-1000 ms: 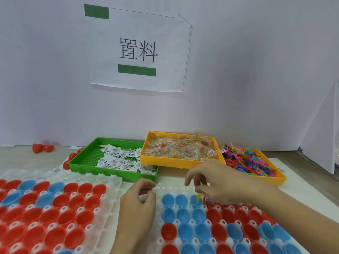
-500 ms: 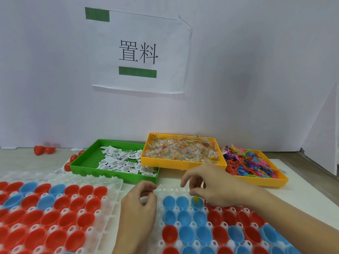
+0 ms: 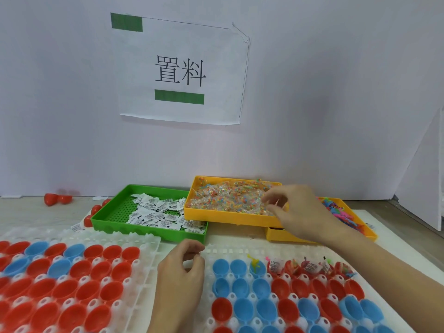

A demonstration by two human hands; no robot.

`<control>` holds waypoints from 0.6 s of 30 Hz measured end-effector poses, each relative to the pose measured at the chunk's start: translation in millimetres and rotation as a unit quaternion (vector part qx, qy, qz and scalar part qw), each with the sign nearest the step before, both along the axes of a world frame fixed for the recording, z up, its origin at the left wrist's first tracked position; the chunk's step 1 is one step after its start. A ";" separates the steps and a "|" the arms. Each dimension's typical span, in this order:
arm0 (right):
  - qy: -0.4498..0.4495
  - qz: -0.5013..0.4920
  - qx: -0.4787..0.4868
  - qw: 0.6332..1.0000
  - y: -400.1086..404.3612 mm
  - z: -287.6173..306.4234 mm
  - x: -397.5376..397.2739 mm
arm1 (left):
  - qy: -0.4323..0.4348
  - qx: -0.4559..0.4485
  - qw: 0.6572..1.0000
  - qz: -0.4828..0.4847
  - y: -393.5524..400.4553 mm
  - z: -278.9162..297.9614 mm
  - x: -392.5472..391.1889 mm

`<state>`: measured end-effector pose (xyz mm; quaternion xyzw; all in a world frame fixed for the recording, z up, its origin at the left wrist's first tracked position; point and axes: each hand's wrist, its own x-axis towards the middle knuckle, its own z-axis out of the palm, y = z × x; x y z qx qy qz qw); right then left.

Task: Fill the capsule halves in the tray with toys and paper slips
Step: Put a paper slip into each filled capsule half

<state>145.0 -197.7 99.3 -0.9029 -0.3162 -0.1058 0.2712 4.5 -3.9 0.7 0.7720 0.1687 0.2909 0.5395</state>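
One yellow plastic toy (image 3: 255,265) now dropped in blue capsule half (image 3: 257,272) | right hand (image 3: 298,212) moved to orange bead-packet tray (image 3: 216,216), fingers (image 3: 271,197) spread | left hand (image 3: 182,272) fingers curled, contents unclear

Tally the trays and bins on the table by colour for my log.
Green bin: 1
Yellow bins: 2
White capsule trays: 2
Total: 5

Ahead of my right grip (image 3: 286,207) the wall (image 3: 312,104) closes off reach; beneath it the yellow bin (image 3: 230,218) lies open; bare surface (image 3: 240,234) separates bins from capsule tray (image 3: 230,251).
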 end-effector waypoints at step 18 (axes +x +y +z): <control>0.126 -0.047 -0.054 0.989 33.4 6.6 39.8 | -0.006 0.009 1.000 -0.004 0.6 2.4 0.0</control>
